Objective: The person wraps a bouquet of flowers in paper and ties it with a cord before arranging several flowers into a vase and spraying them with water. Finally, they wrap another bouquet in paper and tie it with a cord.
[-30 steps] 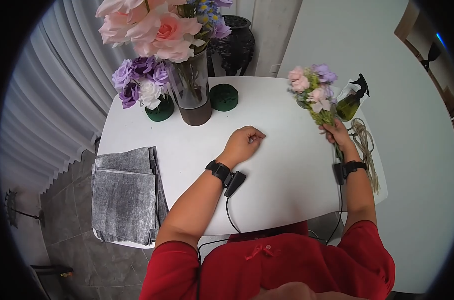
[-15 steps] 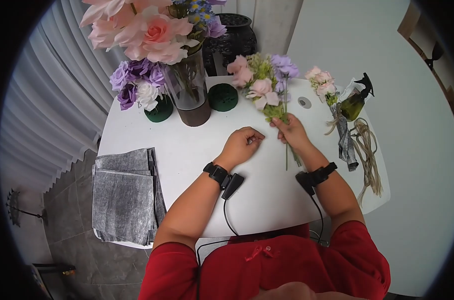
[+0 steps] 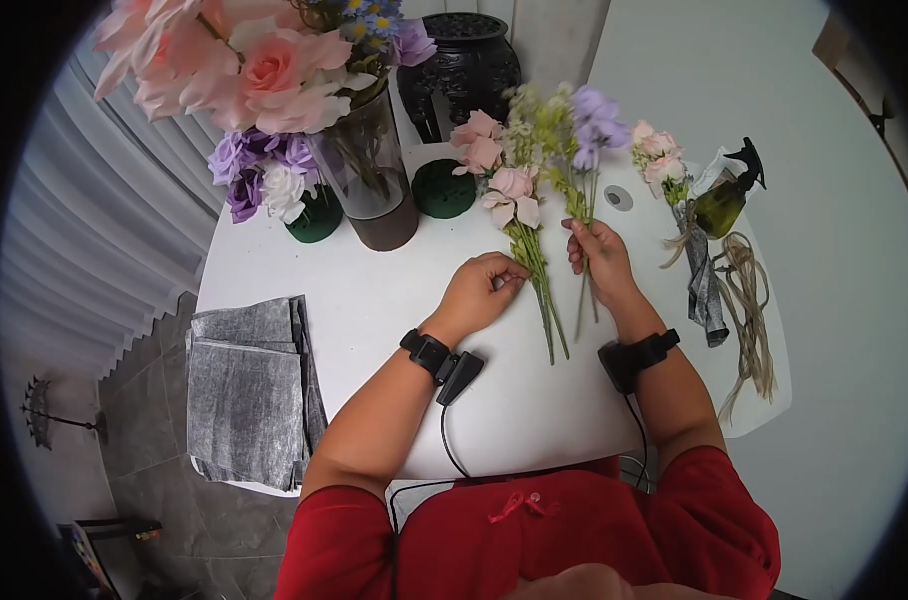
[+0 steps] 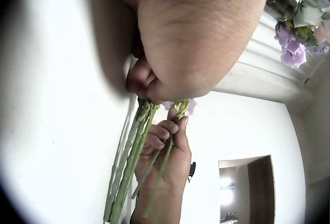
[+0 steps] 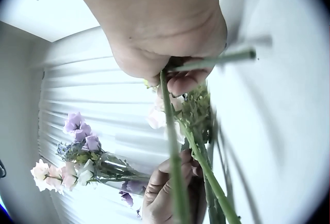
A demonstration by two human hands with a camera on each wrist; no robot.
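In the head view my left hand point(image 3: 477, 293) rests low over the table and pinches the green stems point(image 3: 545, 312) of pink artificial flowers point(image 3: 514, 190), which point away from me. Those stems run out below the fingertips in the left wrist view. My right hand point(image 3: 604, 262), just to the right, holds purple flowers point(image 3: 598, 122) by their thin stems between thumb and fingers. Yellow-green sprigs point(image 3: 549, 135) stand between the two groups of blooms. Two cut stem ends point(image 5: 175, 183) stick out of the right hand in the right wrist view.
A small pink bouquet point(image 3: 660, 160) in a grey wrap, a spray bottle point(image 3: 722, 205) and raffia strands point(image 3: 746, 310) lie at right. Grey sheets point(image 3: 246, 405) are stacked at left. Behind stand a tall vase point(image 3: 369, 170) of roses and green foam blocks point(image 3: 444, 190).
My right hand has brought the flowers leftward from beside the spray bottle to my left hand. The bunch has parted: pink stems are at the left hand, purple ones in the right.
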